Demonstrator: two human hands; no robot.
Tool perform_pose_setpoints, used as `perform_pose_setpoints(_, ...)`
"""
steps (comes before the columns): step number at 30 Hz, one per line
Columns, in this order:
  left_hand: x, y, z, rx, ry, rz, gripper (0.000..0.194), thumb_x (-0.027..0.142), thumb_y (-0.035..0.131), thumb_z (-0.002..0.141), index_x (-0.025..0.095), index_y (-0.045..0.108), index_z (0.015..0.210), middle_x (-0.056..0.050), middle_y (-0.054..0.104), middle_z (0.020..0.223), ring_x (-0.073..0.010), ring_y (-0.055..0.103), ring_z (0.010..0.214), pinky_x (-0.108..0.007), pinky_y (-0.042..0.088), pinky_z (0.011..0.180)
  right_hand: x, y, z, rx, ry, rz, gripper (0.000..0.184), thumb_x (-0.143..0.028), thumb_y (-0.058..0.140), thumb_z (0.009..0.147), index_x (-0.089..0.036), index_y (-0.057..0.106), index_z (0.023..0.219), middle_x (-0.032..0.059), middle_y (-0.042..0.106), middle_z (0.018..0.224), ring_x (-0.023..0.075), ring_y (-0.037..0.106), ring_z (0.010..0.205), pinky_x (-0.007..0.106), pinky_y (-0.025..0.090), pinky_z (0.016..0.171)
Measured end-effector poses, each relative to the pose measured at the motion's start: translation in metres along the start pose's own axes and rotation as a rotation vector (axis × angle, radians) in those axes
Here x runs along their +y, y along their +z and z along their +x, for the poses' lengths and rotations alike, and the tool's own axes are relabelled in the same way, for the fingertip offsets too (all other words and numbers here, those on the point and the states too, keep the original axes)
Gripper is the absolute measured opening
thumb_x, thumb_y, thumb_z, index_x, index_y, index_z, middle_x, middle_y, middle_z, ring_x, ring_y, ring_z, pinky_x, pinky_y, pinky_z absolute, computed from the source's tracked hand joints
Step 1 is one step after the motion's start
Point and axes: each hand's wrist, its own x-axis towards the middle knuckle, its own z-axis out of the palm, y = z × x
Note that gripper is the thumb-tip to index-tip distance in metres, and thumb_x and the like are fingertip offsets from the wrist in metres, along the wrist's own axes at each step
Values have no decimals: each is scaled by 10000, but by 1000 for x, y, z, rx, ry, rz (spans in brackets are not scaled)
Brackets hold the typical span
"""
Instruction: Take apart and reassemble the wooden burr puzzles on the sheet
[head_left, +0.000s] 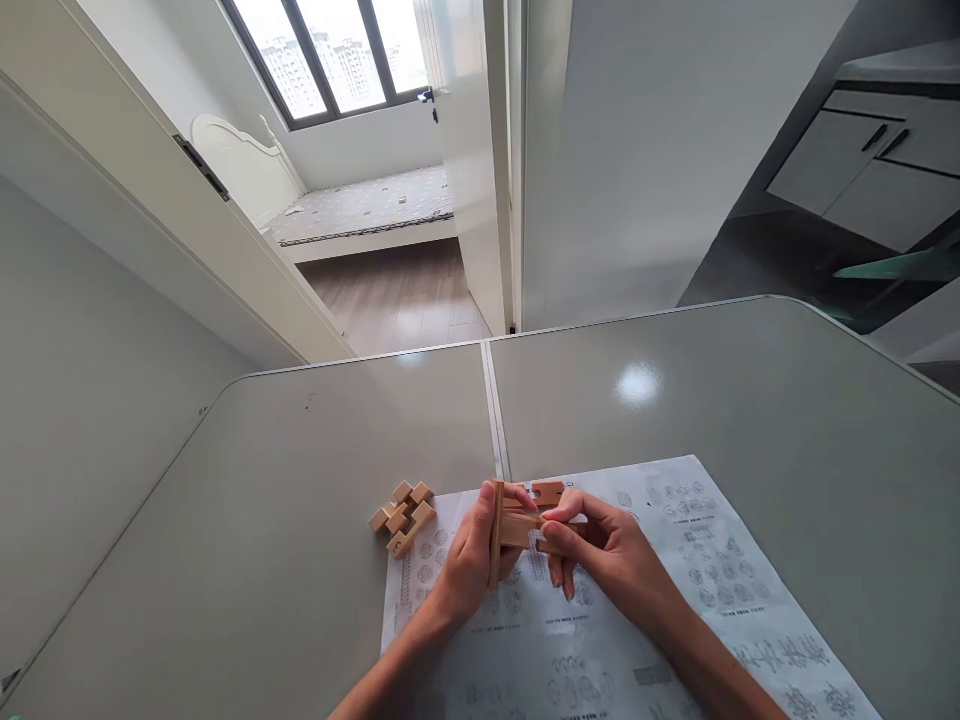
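My left hand is closed around light wooden puzzle pieces, one of them a long upright wooden bar. A second wooden piece sticks out sideways from that bar toward the right. My right hand pinches a notched wooden piece beside it, its end close to the pieces in my left hand; whether they touch I cannot tell. Behind my fingers a loose notched wooden block lies on the printed sheet. Fingers partly hide the held pieces.
Under my hands a large printed instruction sheet with small diagrams lies on the grey table. An interlocked wooden block puzzle sits at the sheet's left corner. A seam strip crosses the table. Beyond stand a door and a bed.
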Motion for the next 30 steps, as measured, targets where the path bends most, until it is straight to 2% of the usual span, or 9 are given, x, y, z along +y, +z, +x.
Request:
perform_pose_setpoints(6, 5, 0, 0, -45, 0, 20, 650, 775, 346, 1016, 175, 595, 1019, 134, 267, 456, -73, 143, 390, -206, 145, 404, 0, 0, -1, -17, 2, 0, 367, -510, 766, 957, -213, 582, 848, -16, 698, 587, 134, 620, 450, 259, 493, 494)
perform_pose_setpoints(16, -1, 0, -1, 5, 10, 7, 667, 780, 327, 1018, 173, 600, 1029, 129, 291, 450, -75, 152, 376, -209, 137, 390, -3, 9, -4, 46, -16, 0, 369, -524, 747, 966, -215, 587, 844, -13, 697, 582, 149, 633, 467, 281, 527, 518)
perform_pose_setpoints(19, 0, -1, -1, -30, 9, 4, 657, 777, 329, 1019, 178, 600, 1025, 131, 284, 441, -75, 146, 373, -212, 137, 394, -4, 9, -5, 34, -8, -3, 361, -517, 740, 976, -218, 581, 850, -14, 699, 581, 149, 634, 469, 281, 524, 527)
perform_pose_setpoints(22, 3, -3, -2, -62, -2, 22, 665, 785, 342, 1010, 180, 618, 1021, 129, 287, 421, -76, 167, 361, -220, 160, 408, -4, 7, -5, 3, 0, -3, 363, -516, 733, 982, -219, 575, 847, -19, 694, 571, 143, 630, 458, 274, 514, 525)
perform_pose_setpoints(27, 7, -4, -1, -15, -35, 65, 689, 799, 366, 990, 171, 650, 992, 114, 325, 429, -80, 228, 362, -225, 210, 425, -2, 7, -4, 4, -1, -4, 368, -520, 738, 978, -218, 574, 846, -19, 692, 565, 145, 634, 459, 274, 515, 526)
perform_pose_setpoints(30, 10, -3, -2, -39, -47, 66, 694, 800, 366, 989, 166, 649, 998, 115, 329, 433, -77, 215, 364, -220, 206, 424, -2, 8, -5, 1, -7, 1, 370, -521, 740, 977, -217, 575, 844, -23, 684, 567, 140, 628, 453, 269, 513, 515)
